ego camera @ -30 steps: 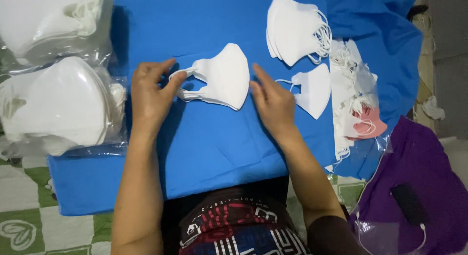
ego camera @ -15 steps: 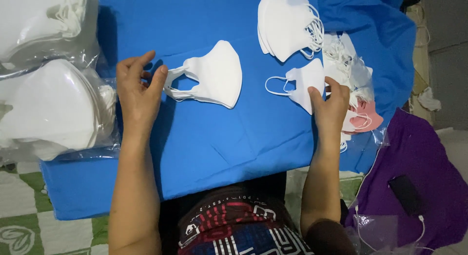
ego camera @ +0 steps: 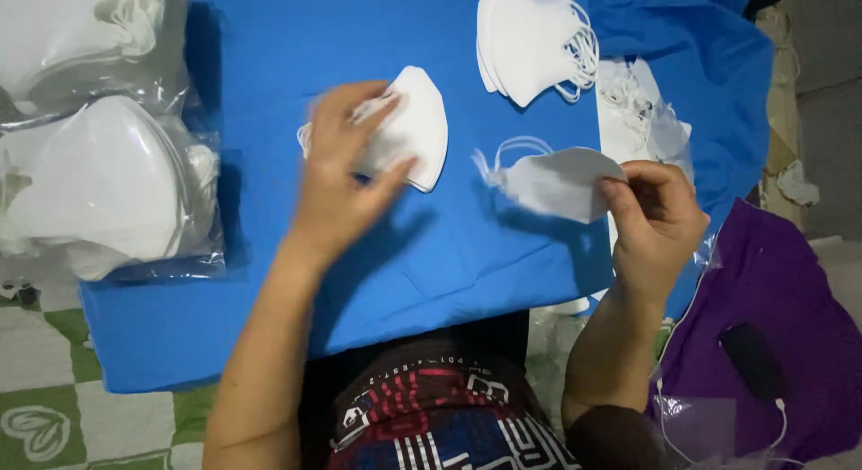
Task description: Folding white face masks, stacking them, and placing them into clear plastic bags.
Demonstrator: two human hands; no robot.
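Observation:
My left hand [ego camera: 346,169] lies on a folded white face mask [ego camera: 420,120] on the blue cloth [ego camera: 269,281], fingers closed over its left part and ear loop. My right hand [ego camera: 655,214] pinches the right edge of a second white mask [ego camera: 557,181] and holds it just above the cloth, its ear loops trailing left. A stack of several white masks [ego camera: 530,41] rests at the top, beyond both hands.
Clear plastic bags packed with white masks [ego camera: 99,178] sit at the left. More masks in wrapping [ego camera: 651,120] lie by the cloth's right edge. A purple fabric [ego camera: 790,299] with a dark phone [ego camera: 752,360] and white cable is at lower right. Green-and-white checkered floor shows at lower left.
My right hand picked up a mask from the right pile and drew it toward the middle. My left hand slid right onto the first mask, turning it.

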